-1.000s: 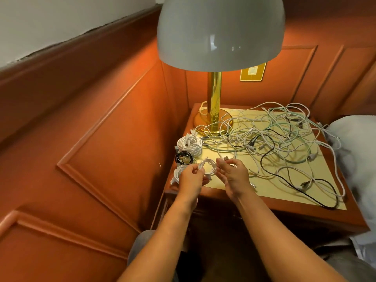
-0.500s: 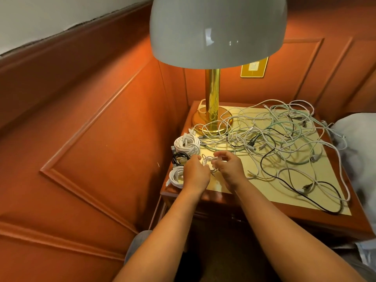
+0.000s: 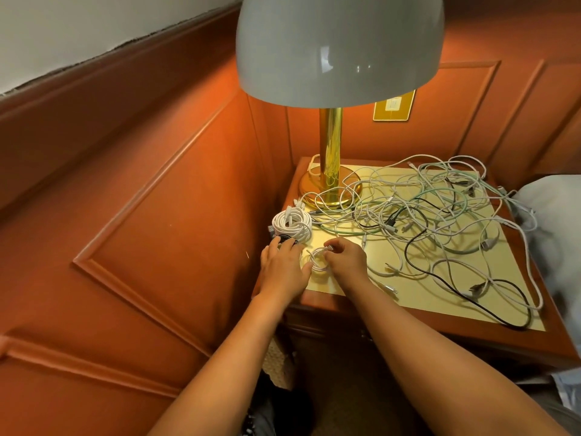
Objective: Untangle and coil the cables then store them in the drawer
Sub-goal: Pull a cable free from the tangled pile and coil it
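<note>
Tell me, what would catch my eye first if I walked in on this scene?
The big pale lampshade on its shiny brass stem looms at the top, over a nightstand set against red wood panelling. A sprawling tangle of cables, mostly white, covers most of its top. At the near left corner, the left hand and right hand work a small white coil, beside a larger finished white coil.

Brass lamp (image 3: pixel 330 171) with pale grey dome shade (image 3: pixel 339 48) on wooden table (image 3: pixel 471 328), gold wall switch plate (image 3: pixel 394 106) behind, reddish panelled wall (image 3: pixel 157 215), white pillow (image 3: pixel 556 215) at right edge.
</note>
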Motion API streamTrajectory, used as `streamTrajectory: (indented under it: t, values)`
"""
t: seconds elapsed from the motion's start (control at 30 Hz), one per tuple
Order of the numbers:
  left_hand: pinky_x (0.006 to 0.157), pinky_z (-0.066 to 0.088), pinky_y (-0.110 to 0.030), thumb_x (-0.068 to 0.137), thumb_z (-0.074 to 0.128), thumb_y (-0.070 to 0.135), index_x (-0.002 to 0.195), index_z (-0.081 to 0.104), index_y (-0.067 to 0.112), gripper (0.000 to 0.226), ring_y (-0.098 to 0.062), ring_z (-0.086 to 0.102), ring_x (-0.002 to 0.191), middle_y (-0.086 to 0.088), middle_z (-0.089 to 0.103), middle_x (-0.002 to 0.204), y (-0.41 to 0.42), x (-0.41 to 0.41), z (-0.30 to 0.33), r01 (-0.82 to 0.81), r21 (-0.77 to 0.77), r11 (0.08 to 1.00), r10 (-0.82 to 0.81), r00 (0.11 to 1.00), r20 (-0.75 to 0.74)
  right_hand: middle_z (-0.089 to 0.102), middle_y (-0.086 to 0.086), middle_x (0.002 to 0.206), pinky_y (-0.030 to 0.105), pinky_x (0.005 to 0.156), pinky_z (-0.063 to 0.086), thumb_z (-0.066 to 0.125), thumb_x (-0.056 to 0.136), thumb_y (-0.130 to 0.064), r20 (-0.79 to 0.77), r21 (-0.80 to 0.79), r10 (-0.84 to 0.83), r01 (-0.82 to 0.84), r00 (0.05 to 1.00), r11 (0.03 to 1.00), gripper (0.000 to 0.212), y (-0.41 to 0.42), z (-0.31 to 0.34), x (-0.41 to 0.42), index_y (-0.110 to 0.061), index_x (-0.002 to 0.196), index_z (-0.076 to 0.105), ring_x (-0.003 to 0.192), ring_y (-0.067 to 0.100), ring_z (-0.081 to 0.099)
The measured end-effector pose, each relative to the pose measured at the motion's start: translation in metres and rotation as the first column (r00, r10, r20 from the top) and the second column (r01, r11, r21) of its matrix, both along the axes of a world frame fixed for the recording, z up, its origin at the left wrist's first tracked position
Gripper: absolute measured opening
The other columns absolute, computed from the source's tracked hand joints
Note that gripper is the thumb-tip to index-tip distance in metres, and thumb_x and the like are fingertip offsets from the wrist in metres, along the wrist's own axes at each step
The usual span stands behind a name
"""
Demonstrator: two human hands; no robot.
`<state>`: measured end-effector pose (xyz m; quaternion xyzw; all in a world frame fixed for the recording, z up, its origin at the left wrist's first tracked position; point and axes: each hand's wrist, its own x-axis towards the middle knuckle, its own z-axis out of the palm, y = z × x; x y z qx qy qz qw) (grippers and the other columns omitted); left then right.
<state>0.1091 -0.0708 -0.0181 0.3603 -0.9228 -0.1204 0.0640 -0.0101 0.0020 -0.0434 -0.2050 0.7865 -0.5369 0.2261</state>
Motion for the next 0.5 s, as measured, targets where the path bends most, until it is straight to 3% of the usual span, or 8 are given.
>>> streamTrajectory:
  t: [0.1,0.2,0.5]
  values:
    - [0.118,0.012,-0.038,0.096,0.050,0.045,0.142,0.045,0.018,0.053,-0.025,0.017,0.146,-0.003,0.036,0.152,-0.005,0.005,-0.010,0.024,0.077,0.997,-0.021,0.999,-0.041,0.067,0.002,0.088,0.022,0.068,0.049,0.065,0.082,-0.005,-0.012,0.008,-0.007,0.007,1.000,1.000,0.018,0.000,-0.001,0.002,-0.011,0.098,0.073,0.086,0.020,0.064]
    - [0.119,0.012,-0.036,0.095,0.052,0.044,0.141,0.046,0.015,0.054,-0.025,0.020,0.146,-0.006,0.038,0.151,-0.009,0.009,-0.017,0.048,0.111,0.993,-0.035,0.993,-0.113,0.069,0.005,0.096,0.008,0.055,0.040,0.065,0.087,-0.008,-0.011,0.010,-0.018,0.018,1.000,1.000,0.020,0.001,-0.002,0.004,-0.008,0.106,0.070,0.086,0.017,0.063]
    - [0.118,0.012,-0.034,0.097,0.047,0.047,0.141,0.044,0.014,0.055,-0.024,0.018,0.146,-0.003,0.042,0.148,-0.009,0.013,-0.019,0.076,0.102,0.992,-0.061,0.988,-0.144,0.067,0.008,0.112,0.018,0.071,0.042,0.066,0.090,-0.016,-0.028,0.015,-0.012,0.012,1.000,1.000,0.031,0.008,0.001,0.010,-0.009,0.120,0.065,0.096,0.014,0.058]
